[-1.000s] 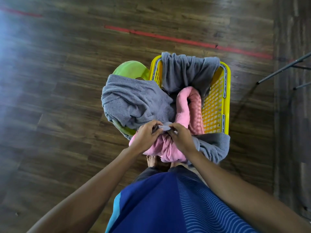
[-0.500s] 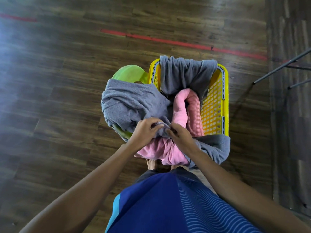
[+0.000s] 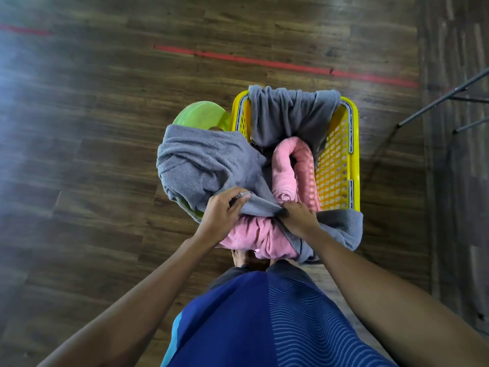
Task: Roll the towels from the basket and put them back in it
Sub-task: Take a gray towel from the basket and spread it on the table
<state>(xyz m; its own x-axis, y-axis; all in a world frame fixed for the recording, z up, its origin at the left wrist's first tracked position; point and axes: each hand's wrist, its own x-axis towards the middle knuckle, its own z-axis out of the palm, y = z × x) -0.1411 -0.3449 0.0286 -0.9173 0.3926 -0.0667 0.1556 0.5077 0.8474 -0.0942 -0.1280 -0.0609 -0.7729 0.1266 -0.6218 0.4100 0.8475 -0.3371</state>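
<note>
Both hands have their fingers curled tight on one edge of a grey towel point(image 3: 203, 165): the left hand point(image 3: 225, 211) pinches one end and the right hand point(image 3: 300, 219) the other. The held hem runs side to side between them, taut. The towel's bulk is heaped beyond the left hand over a green stool point(image 3: 201, 115) beside the yellow basket point(image 3: 336, 160). Just beyond the right hand a pink towel point(image 3: 283, 168) lies in the basket, its long axis pointing away from the person, its near end spilling under both hands. A second grey towel point(image 3: 285, 115) drapes the basket's far rim
</note>
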